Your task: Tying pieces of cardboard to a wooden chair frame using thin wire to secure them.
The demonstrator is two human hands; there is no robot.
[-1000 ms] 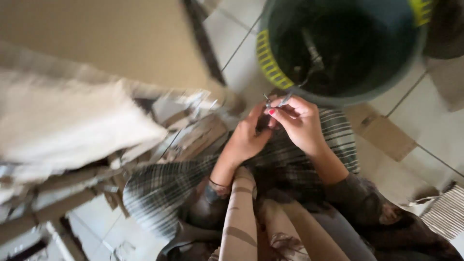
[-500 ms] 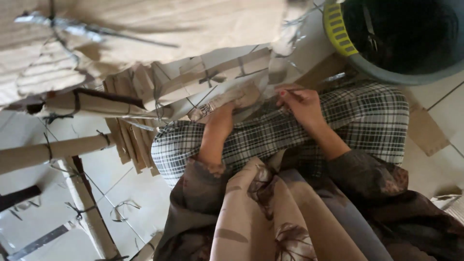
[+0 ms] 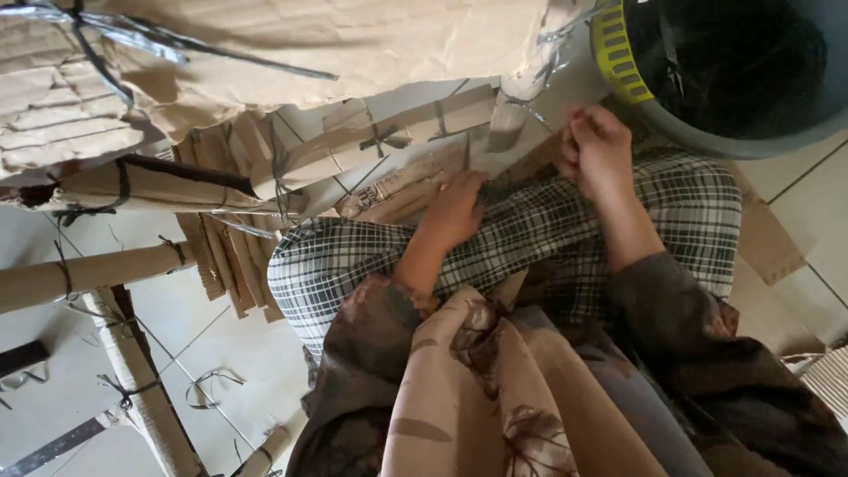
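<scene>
Several tied cardboard bundles (image 3: pixel 389 141) lie finished; our left hand (image 3: pixel 455 208) rests open on loose strips (image 3: pixel 397 194), right hand (image 3: pixel 596 150) fingers pinched shut, contents unclear.

The scene is lit by soft, even daylight, brightest on the pale floor tiles (image 3: pixel 808 190) at the far right and on the corrugated cardboard sheet (image 3: pixel 353 35) at the far left. No glare is seen. The inside of the grey bucket (image 3: pixel 742 62) is left in deep shadow. Slight motion blur is spread over the whole picture, and the patterned scarf (image 3: pixel 495 389) nearest the camera is rendered soft.
</scene>
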